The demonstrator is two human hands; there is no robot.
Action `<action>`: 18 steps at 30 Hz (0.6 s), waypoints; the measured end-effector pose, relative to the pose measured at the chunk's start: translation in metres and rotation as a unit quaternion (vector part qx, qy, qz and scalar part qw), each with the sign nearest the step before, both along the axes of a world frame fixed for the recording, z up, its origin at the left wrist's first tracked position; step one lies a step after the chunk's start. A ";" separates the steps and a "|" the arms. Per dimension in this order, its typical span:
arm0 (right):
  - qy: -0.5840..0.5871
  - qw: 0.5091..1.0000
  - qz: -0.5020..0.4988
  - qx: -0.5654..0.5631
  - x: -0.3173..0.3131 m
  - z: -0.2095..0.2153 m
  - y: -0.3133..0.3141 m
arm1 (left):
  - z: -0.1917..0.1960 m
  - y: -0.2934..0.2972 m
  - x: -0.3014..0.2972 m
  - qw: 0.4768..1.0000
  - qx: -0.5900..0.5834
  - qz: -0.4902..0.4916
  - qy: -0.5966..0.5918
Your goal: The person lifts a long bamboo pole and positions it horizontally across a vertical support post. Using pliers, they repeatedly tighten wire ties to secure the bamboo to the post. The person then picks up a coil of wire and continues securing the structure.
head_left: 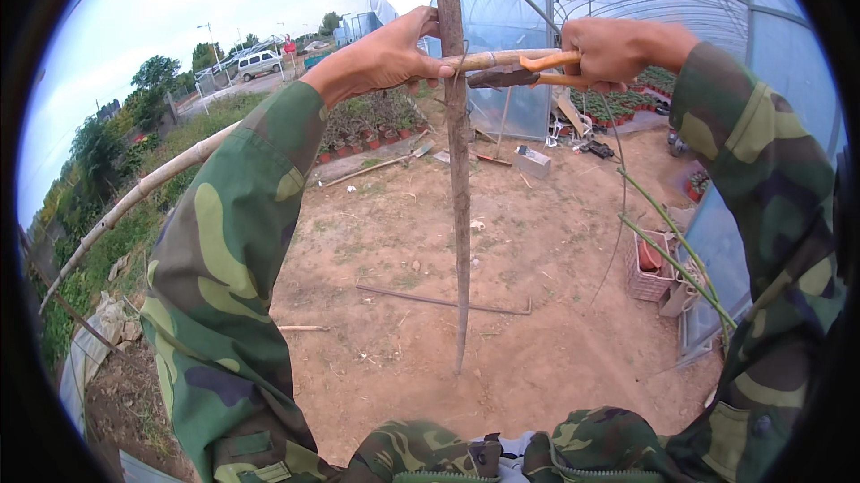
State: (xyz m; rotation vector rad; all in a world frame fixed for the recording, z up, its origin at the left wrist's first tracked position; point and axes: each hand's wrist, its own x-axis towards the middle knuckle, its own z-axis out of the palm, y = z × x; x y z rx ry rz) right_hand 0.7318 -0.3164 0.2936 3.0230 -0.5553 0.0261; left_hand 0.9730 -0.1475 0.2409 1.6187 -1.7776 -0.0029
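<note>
An upright wooden post stands in front of me, and a bamboo pole crosses it near the top. My left hand is closed round the pole at the crossing, thumb in front, with some fingers hidden behind the pole and post. A thin wire shows at the joint. Just right of the post, my right hand grips pliers by their orange handles. The dark jaws lie beside the post, below the pole; whether they hold the wire I cannot tell.
A plastic-covered greenhouse with potted plants stands at the right. Green stems lean near a pink crate. A thin metal rod lies on the bare soil. Potted plants line the left back.
</note>
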 end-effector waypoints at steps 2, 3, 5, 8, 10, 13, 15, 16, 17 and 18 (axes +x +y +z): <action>0.020 0.999 0.001 0.036 -0.004 -0.004 0.002 | 0.003 -0.001 -0.005 0.999 0.031 0.022 0.012; 0.031 0.998 0.001 0.055 -0.005 -0.005 0.002 | 0.003 -0.003 -0.003 0.999 0.048 0.024 0.010; 0.036 0.997 0.008 0.065 -0.006 -0.006 0.003 | 0.004 -0.008 -0.003 0.996 0.084 0.029 0.004; 0.028 0.997 0.009 0.070 -0.007 -0.007 0.000 | 0.004 -0.004 -0.004 0.993 0.099 0.001 0.059; 0.025 0.998 0.008 0.065 -0.008 -0.009 0.002 | 0.002 -0.002 -0.004 0.993 0.096 -0.020 0.063; 0.013 0.999 -0.002 0.034 -0.004 -0.006 0.006 | 0.000 -0.001 -0.002 0.994 0.080 -0.016 0.070; 0.003 1.000 -0.005 -0.004 -0.008 0.001 0.014 | 0.003 -0.002 -0.003 0.995 0.082 0.004 0.063; -0.004 1.000 -0.011 -0.028 -0.007 0.003 0.019 | 0.004 -0.001 -0.004 0.994 0.094 0.019 0.058; -0.010 0.998 -0.020 -0.052 -0.007 0.005 0.023 | 0.005 -0.002 -0.004 0.993 0.106 0.030 0.052; -0.005 0.998 -0.016 -0.056 -0.006 0.006 0.022 | 0.005 -0.001 -0.004 0.993 0.102 0.032 0.039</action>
